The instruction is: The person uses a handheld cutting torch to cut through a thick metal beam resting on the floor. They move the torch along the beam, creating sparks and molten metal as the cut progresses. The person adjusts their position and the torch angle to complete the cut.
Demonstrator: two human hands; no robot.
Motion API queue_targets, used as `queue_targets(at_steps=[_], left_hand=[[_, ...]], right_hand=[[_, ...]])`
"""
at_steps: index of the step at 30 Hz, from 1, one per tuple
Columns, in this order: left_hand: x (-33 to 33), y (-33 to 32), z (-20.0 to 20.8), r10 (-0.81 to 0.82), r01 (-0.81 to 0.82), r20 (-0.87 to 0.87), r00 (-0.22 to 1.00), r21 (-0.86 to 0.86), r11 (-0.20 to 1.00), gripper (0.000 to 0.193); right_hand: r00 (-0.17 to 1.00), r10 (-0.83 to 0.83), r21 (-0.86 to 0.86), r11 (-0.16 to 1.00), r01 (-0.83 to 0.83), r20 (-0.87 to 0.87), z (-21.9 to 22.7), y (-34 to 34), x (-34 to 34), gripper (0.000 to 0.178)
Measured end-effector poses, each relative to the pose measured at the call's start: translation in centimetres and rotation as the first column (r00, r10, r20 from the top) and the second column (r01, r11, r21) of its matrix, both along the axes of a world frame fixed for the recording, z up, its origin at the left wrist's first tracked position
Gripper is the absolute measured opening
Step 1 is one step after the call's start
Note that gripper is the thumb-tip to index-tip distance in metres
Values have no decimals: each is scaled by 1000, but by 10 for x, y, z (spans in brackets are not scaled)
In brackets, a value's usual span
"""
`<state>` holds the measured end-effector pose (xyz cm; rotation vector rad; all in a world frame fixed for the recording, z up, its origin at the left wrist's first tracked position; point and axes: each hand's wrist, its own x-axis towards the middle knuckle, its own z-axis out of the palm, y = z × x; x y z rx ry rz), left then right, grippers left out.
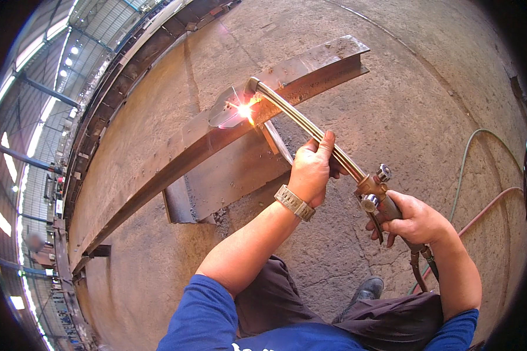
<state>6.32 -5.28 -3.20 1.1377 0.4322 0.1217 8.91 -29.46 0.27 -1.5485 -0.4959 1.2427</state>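
Observation:
A cutting torch (pixel 295 113) with long metal tubes runs slantwise between my hands. My left hand (pixel 311 174) is closed round its tubes, thumb lying along the top. Behind the two valve knobs, my right hand (pixel 416 217) grips the handle by its lever. The bent torch head is over a long steel beam (pixel 175 153), where a bright flame with sparks and an orange glow (pixel 245 111) lights the metal. The glare hides the exact spot under the tip. An elongated plate-like piece (pixel 221 109) lies on the beam just left of the flame.
Beneath the beam is a wide steel piece (pixel 234 175) on the concrete floor (pixel 427 105). Green (pixel 466 152) and red hoses (pixel 490 206) trail over the floor at right. My boot (pixel 366 290) is below the torch. More steel lengths (pixel 140 61) lie along the far left.

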Motion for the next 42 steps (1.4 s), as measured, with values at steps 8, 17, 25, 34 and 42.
queue_targets(at_steps=[8, 17, 25, 34, 42], left_hand=[[-1, 2, -1, 2, -2, -7, 1000, 4, 1000, 30], [-1, 2, 1, -11, 11, -4, 1000, 14, 1000, 30], [-1, 1, 1, -11, 11, -7, 1000, -14, 1000, 30], [-2, 1, 2, -20, 20, 1, 1000, -11, 1000, 30], [-3, 3, 2, -28, 28, 34, 999, -7, 1000, 30]], right_hand=[[1000, 13, -6, 1000, -13, 13, -1, 2, -1, 50], [997, 20, -11, 1000, -19, 71, 2, 2, -2, 49], [985, 26, -64, 998, -15, 173, -2, 0, -2, 44], [981, 28, -102, 995, -9, 190, 7, 3, -4, 39], [976, 48, -82, 996, -31, 214, 9, 2, -4, 39]])
